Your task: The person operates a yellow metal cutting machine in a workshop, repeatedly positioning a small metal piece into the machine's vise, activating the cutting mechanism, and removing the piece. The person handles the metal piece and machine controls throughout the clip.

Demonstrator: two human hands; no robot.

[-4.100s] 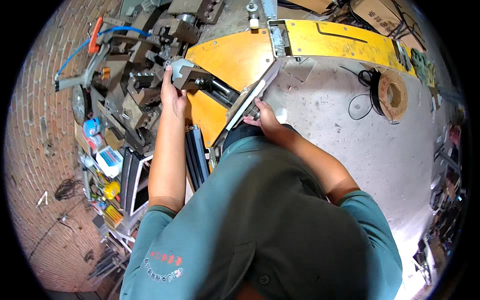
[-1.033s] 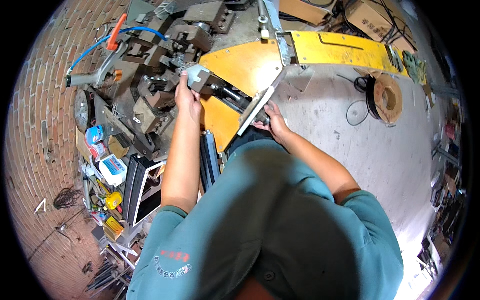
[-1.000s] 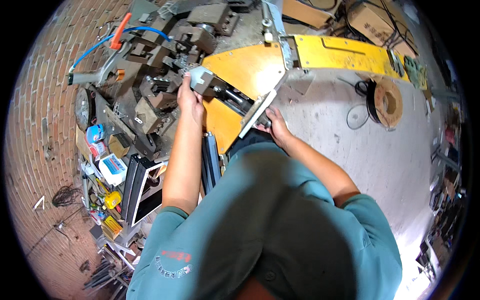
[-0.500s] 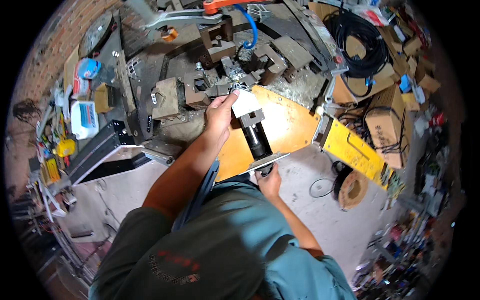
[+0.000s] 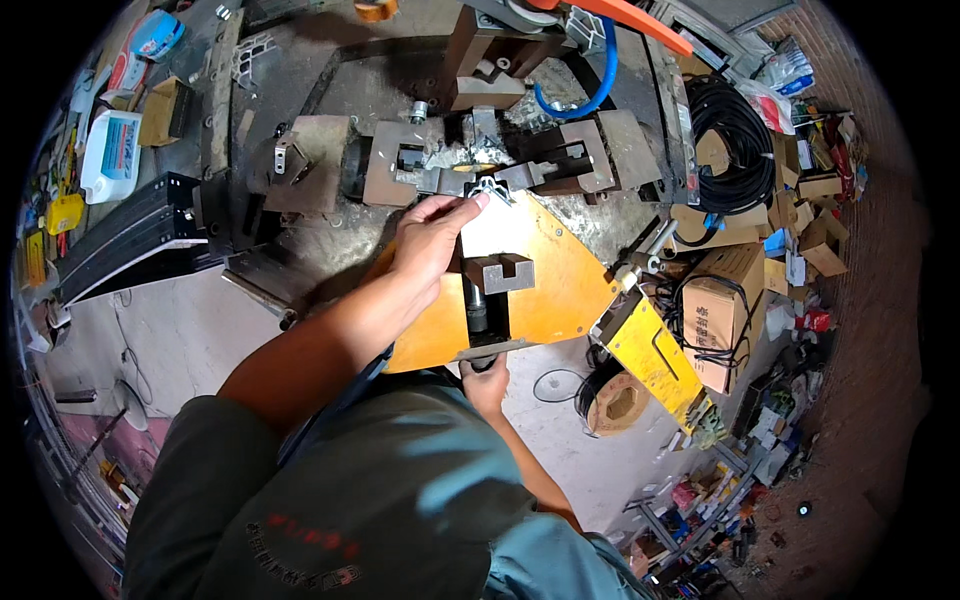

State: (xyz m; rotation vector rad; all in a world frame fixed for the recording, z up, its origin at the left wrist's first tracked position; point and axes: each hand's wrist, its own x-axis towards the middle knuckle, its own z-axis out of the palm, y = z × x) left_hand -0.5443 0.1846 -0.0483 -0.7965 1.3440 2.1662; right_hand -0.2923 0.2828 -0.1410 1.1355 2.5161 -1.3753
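Note:
My left hand [image 5: 428,240] pinches the end of a silver aluminium profile [image 5: 490,190] between thumb and fingers. The profile's bright, glaring face lies over an orange-yellow plate [image 5: 560,270]. Just below it sits a notched grey steel block [image 5: 500,273]. A dark cylinder [image 5: 476,312] shows in the plate's slot. At the plate's near edge, my right hand [image 5: 487,385] is closed around a dark, rounded handle [image 5: 485,362], partly hidden under that edge. Beyond the left hand stand steel clamp blocks [image 5: 390,165] with metal chips between them.
A blue hose [image 5: 608,75] curls beneath an orange arm [image 5: 640,20] at the back. At right are a yellow bracket [image 5: 655,355], a cable coil [image 5: 745,180], cardboard boxes [image 5: 715,320] and a spool [image 5: 615,402]. A white jug [image 5: 112,155] and black rail [image 5: 130,235] stand left.
The view has shifted and turned, and the clamp blocks look closer. The profile's end now faces up toward me, and less of the dark cylinder shows. Both hands keep their holds.

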